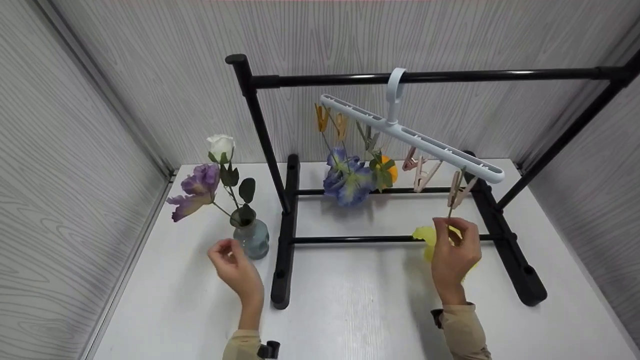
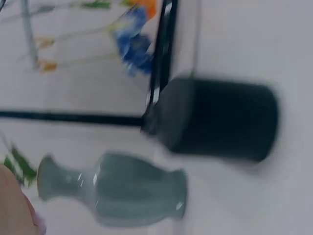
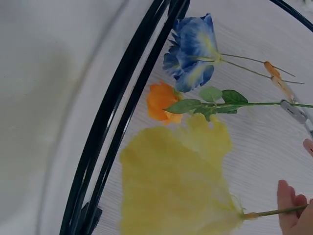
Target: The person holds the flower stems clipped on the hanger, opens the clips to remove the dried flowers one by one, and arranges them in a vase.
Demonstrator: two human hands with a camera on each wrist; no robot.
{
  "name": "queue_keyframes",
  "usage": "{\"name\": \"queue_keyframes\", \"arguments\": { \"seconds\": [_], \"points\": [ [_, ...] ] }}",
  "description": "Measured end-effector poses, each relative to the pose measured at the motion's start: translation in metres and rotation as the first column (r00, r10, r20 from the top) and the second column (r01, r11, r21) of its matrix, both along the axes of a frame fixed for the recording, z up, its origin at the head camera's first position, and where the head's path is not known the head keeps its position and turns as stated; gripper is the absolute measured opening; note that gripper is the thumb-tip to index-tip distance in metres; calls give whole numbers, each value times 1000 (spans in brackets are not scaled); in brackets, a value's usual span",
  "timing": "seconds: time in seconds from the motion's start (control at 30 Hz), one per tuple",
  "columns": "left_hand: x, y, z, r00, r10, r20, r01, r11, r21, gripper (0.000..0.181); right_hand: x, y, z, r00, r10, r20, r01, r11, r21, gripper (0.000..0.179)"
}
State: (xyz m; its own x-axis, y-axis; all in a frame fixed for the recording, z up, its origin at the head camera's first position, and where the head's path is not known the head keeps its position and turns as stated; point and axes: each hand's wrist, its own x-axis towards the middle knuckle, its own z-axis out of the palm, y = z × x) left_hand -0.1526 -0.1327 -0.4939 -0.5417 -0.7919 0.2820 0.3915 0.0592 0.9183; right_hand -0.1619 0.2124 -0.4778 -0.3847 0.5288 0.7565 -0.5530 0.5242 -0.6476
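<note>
My right hand [image 1: 456, 257] pinches the thin stem of a yellow flower [image 3: 171, 181], whose bloom hangs head down. The stem's upper end meets a pale clothespin [image 1: 454, 189] at the right end of the light blue hanger [image 1: 425, 144]. My left hand [image 1: 236, 267], fingers loosely curled, holds nothing and is in front of the blue-grey glass vase [image 1: 253, 239]. A white rose [image 1: 221, 146] and a purple flower [image 1: 200, 185] stand in that vase. Blue flowers [image 3: 193, 51] and an orange flower [image 3: 161, 102] hang upside down from clothespins on the hanger's left half.
The hanger hooks over the top bar [image 1: 320, 80] of a black rack. Orange clothespins [image 1: 322, 118] hold stems, while pink clothespins [image 1: 425, 175] hang near the hanger's middle. The rack's black feet [image 1: 282, 260] rest on a white table, with grey wood-grain panels around it.
</note>
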Motion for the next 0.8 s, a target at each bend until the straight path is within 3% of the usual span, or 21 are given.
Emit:
{"name": "queue_keyframes", "arguments": {
  "seconds": [0.1, 0.2, 0.37, 0.57, 0.8],
  "points": [
    [12, 28, -10, 993, -118, 12, 118, 990, -74, 7, 0, -2, -4, 991, 73, -110, -78, 996, -43, 8],
    [19, 52, -16, 966, -250, 63, 258, 952, -168, 11, 1, -2, -4, 989, 56, -138, -58, 998, -12, 3],
    [19, 81, -23, 906, -398, 145, 423, 830, -364, 7, -3, 4, -9, 999, 0, -55, 6, 995, 97, 13],
    [10, 110, -20, 844, -496, 204, 532, 727, -433, 5, -5, 10, -13, 999, -13, 39, 6, 983, 183, 11],
    [-4, 148, -4, 745, -630, 219, 631, 557, -540, 13, -6, 7, -9, 994, -19, 108, 2, 988, 157, 5]
  ]
}}
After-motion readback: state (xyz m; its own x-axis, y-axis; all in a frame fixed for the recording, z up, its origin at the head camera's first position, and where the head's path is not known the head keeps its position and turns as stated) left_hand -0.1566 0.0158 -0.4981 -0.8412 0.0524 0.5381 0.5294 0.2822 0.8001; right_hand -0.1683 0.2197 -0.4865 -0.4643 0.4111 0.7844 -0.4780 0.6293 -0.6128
